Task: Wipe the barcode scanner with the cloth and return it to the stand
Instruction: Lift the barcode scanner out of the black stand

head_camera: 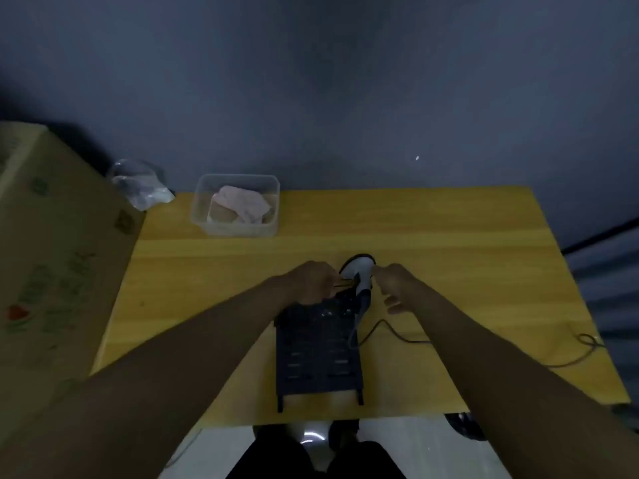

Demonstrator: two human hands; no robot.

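The white and black barcode scanner (pixel 361 276) sits head-up at the far end of the black slotted stand (pixel 318 354), in the middle of the yellow table (pixel 432 236). My left hand (pixel 311 281) is curled around the stand's top, right beside the scanner. My right hand (pixel 397 288) is just right of the scanner, its fingers spread, with the fingertips at the scanner's head and the thumb held apart. The pink cloth (pixel 242 202) lies crumpled in a clear plastic container (pixel 204 216) at the back left of the table, away from both hands.
The scanner's dark cable (pixel 408 337) runs right across the table to a loop near the right edge (pixel 587 340). A large cardboard box (pixel 52 254) stands against the table's left side, with a clear plastic bag (pixel 138 184) behind it. A grey wall is beyond the table.
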